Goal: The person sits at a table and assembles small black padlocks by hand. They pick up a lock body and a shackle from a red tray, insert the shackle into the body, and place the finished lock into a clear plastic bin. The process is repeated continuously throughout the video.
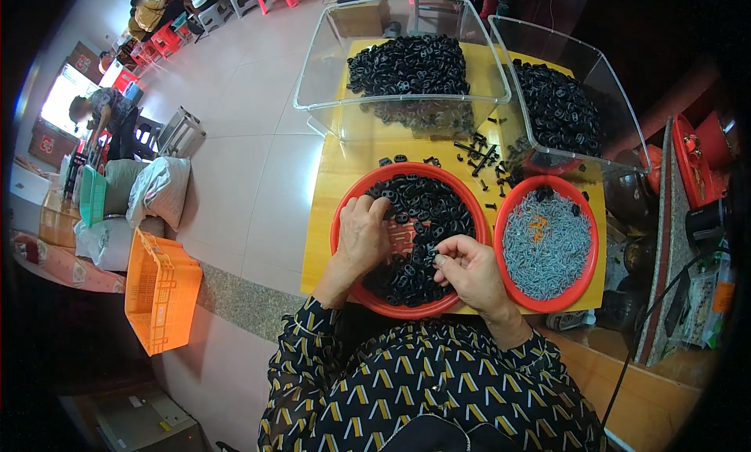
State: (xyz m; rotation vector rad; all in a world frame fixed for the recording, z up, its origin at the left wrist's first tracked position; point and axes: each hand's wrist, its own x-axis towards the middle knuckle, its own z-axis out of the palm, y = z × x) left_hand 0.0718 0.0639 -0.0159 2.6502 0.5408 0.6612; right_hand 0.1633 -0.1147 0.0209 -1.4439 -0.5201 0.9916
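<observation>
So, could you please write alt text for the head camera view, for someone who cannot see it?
Seen from above, a person's left hand and right hand sort small black plastic pieces in a red bowl on a yellow table. Beside it sits a second red bowl of small grey metal parts, with two clear bins of black pieces behind.

Bowl of rings [422,209] on bench [332,178] before me, bowl of small pins [547,245] to its right, 2 clear bins [375,100] behind, crate [160,288] on floor at left.

White sacks [160,188] are slumping at nine o'clock on the floor — brown cartons [48,143] with red labels are sitting farther left, toward ten.
</observation>
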